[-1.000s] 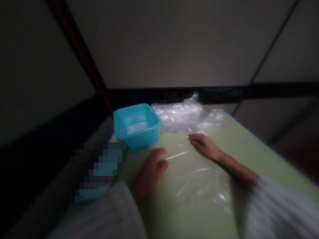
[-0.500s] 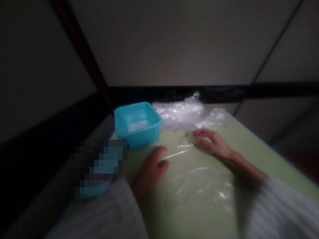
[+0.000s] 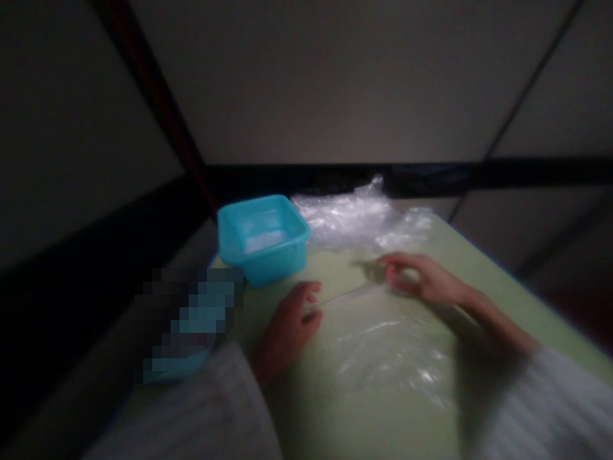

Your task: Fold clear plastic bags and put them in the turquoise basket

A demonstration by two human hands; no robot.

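Note:
A clear plastic bag (image 3: pixel 383 345) lies on the pale green table (image 3: pixel 354 421), its far edge running between my two hands. My left hand (image 3: pixel 292 326) is at the bag's left corner, thumb and fingers apart with a gap between them. At the right corner, my right hand (image 3: pixel 424 278) pinches the bag's edge between thumb and fingertips. Beyond my left hand stands a turquoise plastic basket (image 3: pixel 275 262) with something whitish in its bottom. A heap of crumpled clear plastic (image 3: pixel 349 217) lies behind my hands, right of the basket.
A blurred-out bluish item (image 3: pixel 201 319) is at the table's left edge, beside my left sleeve. Behind the table rise pale wall panels (image 3: pixel 335 83) with a dark horizontal rail (image 3: pixel 268 174). The picture is dim.
My right hand has shifted a little to the right and its fingertips have closed on the bag's edge. The edge now looks straighter. My left hand has barely moved.

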